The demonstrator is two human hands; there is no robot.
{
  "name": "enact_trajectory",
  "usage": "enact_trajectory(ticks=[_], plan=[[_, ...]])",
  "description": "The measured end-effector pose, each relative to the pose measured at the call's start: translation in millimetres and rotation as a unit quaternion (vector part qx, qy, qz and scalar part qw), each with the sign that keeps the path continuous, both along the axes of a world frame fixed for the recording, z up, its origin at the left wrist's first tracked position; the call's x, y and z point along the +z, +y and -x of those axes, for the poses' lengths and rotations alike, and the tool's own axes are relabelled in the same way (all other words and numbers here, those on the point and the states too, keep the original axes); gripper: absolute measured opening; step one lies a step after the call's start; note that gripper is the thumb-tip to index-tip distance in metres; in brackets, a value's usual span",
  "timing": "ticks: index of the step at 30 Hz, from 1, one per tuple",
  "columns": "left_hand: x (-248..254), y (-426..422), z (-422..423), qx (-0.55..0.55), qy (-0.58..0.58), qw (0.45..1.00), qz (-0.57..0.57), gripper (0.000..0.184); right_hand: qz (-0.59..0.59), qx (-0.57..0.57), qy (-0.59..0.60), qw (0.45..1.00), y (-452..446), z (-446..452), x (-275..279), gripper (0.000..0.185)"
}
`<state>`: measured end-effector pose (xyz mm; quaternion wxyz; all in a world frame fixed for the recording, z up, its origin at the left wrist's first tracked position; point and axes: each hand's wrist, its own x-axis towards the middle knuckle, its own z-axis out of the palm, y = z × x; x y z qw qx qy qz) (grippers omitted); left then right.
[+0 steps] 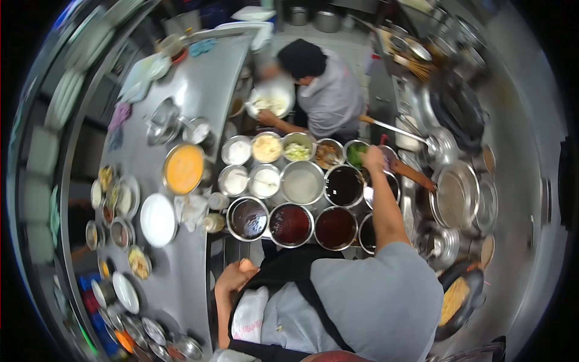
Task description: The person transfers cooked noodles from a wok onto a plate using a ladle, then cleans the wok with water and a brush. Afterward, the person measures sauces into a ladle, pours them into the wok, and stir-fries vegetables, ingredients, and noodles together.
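My right arm stretches forward over the rows of metal pots. My right hand [374, 159] is at the right edge of a small pot of chopped greens [356, 152]; its fingertips are hidden, so their grip does not show. Low beside my black apron [289, 268], my left hand [234, 277] has curled fingers around a small, rounded, pale orange thing [246, 264], too unclear to name. Between the hands stand pots of dark red sauce [291, 224], near-black liquid [344, 185], and a cloudy pale liquid [302, 183].
Across the pots, a co-worker [332, 90] bends over a white bowl [283, 90]. The left steel counter holds a pot of orange liquid [184, 169] and a white plate [158, 220]. At right are a strainer pot [455, 196], a ladle [404, 130] and a noodle pan [455, 300].
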<state>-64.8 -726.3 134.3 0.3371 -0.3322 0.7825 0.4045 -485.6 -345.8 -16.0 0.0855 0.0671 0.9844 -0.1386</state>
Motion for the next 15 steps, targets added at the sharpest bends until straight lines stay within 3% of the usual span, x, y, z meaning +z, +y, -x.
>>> enact_trajectory(ticks=[2,3,4,5,6,8,9,11,14,15], plan=[[-10,-11,-3,-0.014,0.032,0.999,-0.023,0.061,0.008,0.022,0.085,0.996,4,-7,8,0.037],[-19,-18,-6,-0.009,0.041,0.998,-0.046,0.057,0.039,0.021,0.087,0.995,7,-12,14,0.038],[15,-17,7,0.006,0.023,0.995,-0.101,0.052,0.107,0.048,0.132,0.984,21,-5,-9,0.040],[22,-23,10,0.003,0.017,0.993,-0.121,0.052,0.280,-0.050,0.083,0.955,25,-2,-20,0.040],[14,-30,7,0.004,0.014,0.992,-0.127,0.051,0.362,-0.070,0.087,0.925,41,9,-50,0.032],[14,-43,6,-0.024,0.052,0.994,-0.098,0.046,0.523,-0.143,0.063,0.838,45,3,-52,0.028],[18,-48,5,-0.015,0.060,0.992,-0.108,0.044,0.525,-0.131,0.060,0.839,41,-4,-46,0.028],[33,-60,3,-0.028,0.078,0.989,-0.119,0.041,0.719,-0.213,0.038,0.661,32,-21,-32,0.025],[26,-78,-4,-0.060,0.126,0.980,-0.139,0.044,0.769,-0.185,0.007,0.612,10,-66,-8,0.023],[31,-81,-2,-0.086,0.118,0.979,-0.139,0.047,0.762,-0.186,0.004,0.621,-3,-88,4,0.021]])
